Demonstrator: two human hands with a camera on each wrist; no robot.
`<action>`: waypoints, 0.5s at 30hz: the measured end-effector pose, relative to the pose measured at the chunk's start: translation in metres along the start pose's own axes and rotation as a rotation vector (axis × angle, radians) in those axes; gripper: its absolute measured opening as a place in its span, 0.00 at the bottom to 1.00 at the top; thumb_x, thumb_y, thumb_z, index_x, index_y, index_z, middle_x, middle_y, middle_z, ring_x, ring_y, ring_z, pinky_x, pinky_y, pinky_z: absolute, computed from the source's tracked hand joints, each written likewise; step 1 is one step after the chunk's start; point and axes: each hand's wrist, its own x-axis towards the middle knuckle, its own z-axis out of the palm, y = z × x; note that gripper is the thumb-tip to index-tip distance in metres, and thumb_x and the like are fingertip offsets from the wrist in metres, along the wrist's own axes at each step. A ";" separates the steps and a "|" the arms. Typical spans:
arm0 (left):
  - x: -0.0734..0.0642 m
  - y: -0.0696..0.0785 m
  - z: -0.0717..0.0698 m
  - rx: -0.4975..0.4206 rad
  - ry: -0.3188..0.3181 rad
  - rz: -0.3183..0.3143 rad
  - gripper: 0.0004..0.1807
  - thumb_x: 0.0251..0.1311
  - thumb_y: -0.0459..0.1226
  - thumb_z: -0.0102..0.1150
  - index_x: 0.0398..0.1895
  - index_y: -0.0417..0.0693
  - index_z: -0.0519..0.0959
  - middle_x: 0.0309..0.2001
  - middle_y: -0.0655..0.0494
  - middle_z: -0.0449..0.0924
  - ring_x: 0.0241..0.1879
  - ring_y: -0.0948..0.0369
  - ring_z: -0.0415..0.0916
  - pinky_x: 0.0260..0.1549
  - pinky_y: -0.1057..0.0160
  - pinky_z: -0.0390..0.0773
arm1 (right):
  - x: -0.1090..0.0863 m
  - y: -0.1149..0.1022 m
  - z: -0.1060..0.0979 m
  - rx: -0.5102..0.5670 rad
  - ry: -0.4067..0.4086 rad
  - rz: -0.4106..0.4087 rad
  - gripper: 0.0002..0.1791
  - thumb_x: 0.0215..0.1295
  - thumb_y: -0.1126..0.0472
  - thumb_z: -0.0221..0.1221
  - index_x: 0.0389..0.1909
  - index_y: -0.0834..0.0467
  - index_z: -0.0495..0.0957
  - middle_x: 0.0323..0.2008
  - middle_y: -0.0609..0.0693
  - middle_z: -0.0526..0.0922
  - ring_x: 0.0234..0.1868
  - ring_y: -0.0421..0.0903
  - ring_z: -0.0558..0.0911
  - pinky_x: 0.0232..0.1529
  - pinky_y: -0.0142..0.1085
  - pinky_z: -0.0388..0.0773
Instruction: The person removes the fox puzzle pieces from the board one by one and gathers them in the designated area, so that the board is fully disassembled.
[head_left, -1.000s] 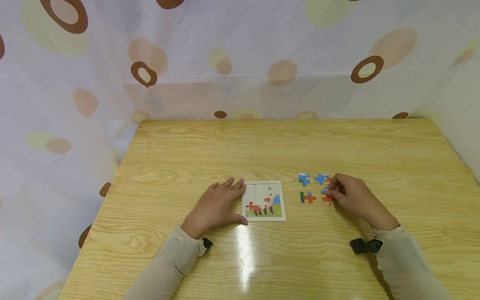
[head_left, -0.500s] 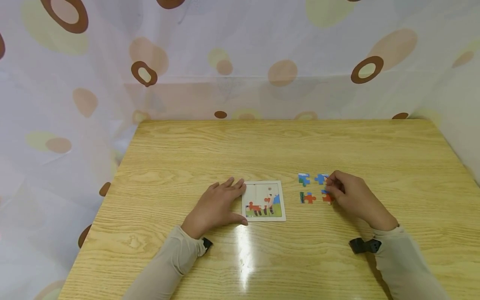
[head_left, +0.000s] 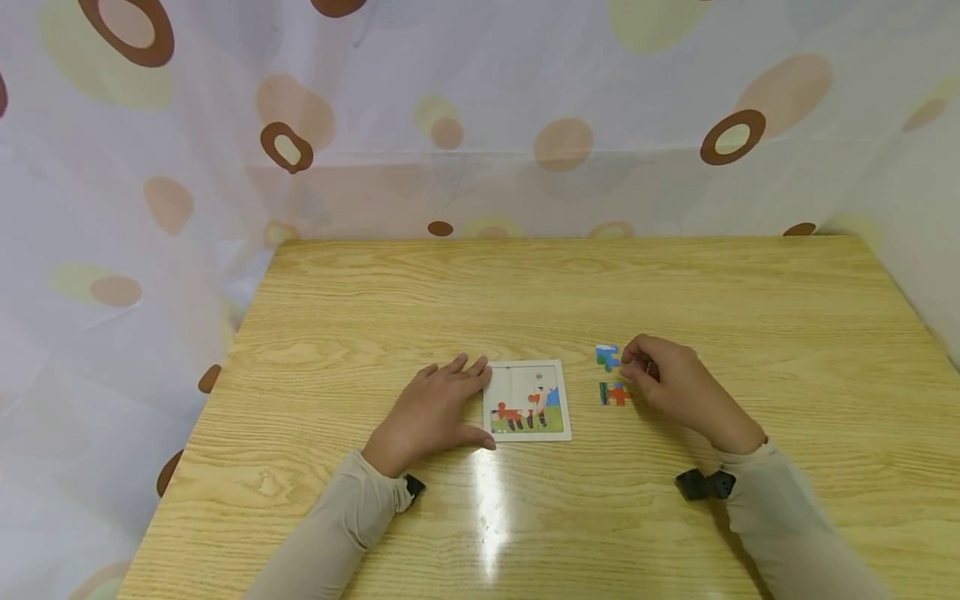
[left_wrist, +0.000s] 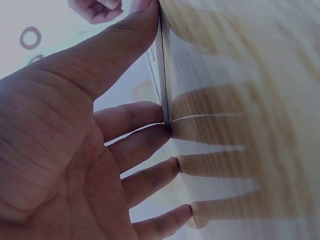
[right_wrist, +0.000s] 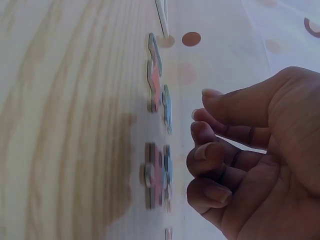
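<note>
Left hand (head_left: 429,412) spread flat, I steady the puzzle board (head_left: 528,437); right hand (head_left: 671,383), loosely curled, looks empty. Probably I'm choosing; next needs pinching one puzzle piece (head_left: 616,394).

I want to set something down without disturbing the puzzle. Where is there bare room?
The table has a wide bare strip between the puzzle frame and the patterned cloth. Another patch lies nearer the person, between the left sleeve and right sleeve. It is crowded between the frame and the right hand, where puzzle pieces lie.
</note>
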 end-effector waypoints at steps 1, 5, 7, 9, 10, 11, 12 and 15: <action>0.000 0.000 0.000 -0.002 -0.001 -0.001 0.56 0.50 0.62 0.75 0.79 0.46 0.65 0.78 0.52 0.60 0.78 0.50 0.54 0.71 0.40 0.60 | 0.002 -0.001 0.001 0.003 -0.008 -0.001 0.03 0.69 0.71 0.64 0.38 0.62 0.79 0.27 0.45 0.77 0.23 0.38 0.69 0.23 0.32 0.70; 0.000 0.000 0.000 -0.009 -0.003 -0.003 0.56 0.50 0.62 0.75 0.79 0.47 0.65 0.78 0.53 0.60 0.79 0.50 0.54 0.72 0.40 0.60 | 0.008 -0.005 0.007 0.015 -0.047 0.026 0.03 0.69 0.70 0.64 0.38 0.62 0.79 0.27 0.46 0.77 0.23 0.39 0.70 0.23 0.33 0.70; 0.000 0.000 0.000 -0.012 -0.003 -0.003 0.56 0.50 0.62 0.75 0.79 0.46 0.65 0.78 0.52 0.60 0.79 0.50 0.54 0.72 0.40 0.60 | 0.011 -0.008 0.010 0.017 -0.058 0.027 0.03 0.69 0.70 0.64 0.38 0.61 0.79 0.27 0.46 0.77 0.23 0.39 0.70 0.23 0.33 0.70; 0.000 0.000 0.000 -0.012 -0.003 -0.003 0.56 0.50 0.62 0.75 0.79 0.46 0.65 0.78 0.52 0.60 0.79 0.50 0.54 0.71 0.40 0.60 | 0.014 -0.011 0.014 0.023 -0.069 0.026 0.03 0.70 0.69 0.64 0.38 0.61 0.79 0.27 0.46 0.77 0.23 0.39 0.71 0.23 0.33 0.70; 0.001 0.000 0.001 -0.010 -0.003 -0.002 0.56 0.50 0.62 0.75 0.79 0.46 0.65 0.78 0.52 0.60 0.78 0.50 0.54 0.71 0.40 0.60 | 0.016 -0.012 0.016 0.025 -0.076 0.022 0.03 0.70 0.69 0.64 0.39 0.61 0.80 0.27 0.45 0.78 0.23 0.39 0.71 0.23 0.33 0.71; 0.001 0.000 0.001 -0.008 -0.003 -0.003 0.56 0.50 0.62 0.75 0.79 0.46 0.65 0.78 0.52 0.60 0.78 0.50 0.54 0.71 0.40 0.60 | 0.017 -0.014 0.018 0.028 -0.083 0.020 0.02 0.70 0.69 0.64 0.39 0.61 0.80 0.26 0.45 0.77 0.23 0.39 0.71 0.24 0.34 0.71; 0.001 0.000 0.001 -0.005 -0.004 -0.003 0.56 0.50 0.62 0.75 0.79 0.47 0.65 0.78 0.53 0.60 0.78 0.50 0.54 0.71 0.40 0.60 | 0.019 -0.016 0.020 0.031 -0.091 0.014 0.02 0.70 0.68 0.64 0.39 0.61 0.80 0.26 0.44 0.77 0.23 0.38 0.71 0.24 0.34 0.71; 0.001 0.000 0.001 0.003 -0.006 -0.005 0.56 0.50 0.62 0.75 0.79 0.47 0.65 0.78 0.53 0.60 0.78 0.50 0.54 0.71 0.40 0.60 | 0.023 -0.023 0.025 0.037 -0.114 -0.009 0.02 0.71 0.67 0.64 0.40 0.62 0.80 0.26 0.44 0.77 0.24 0.39 0.71 0.26 0.35 0.71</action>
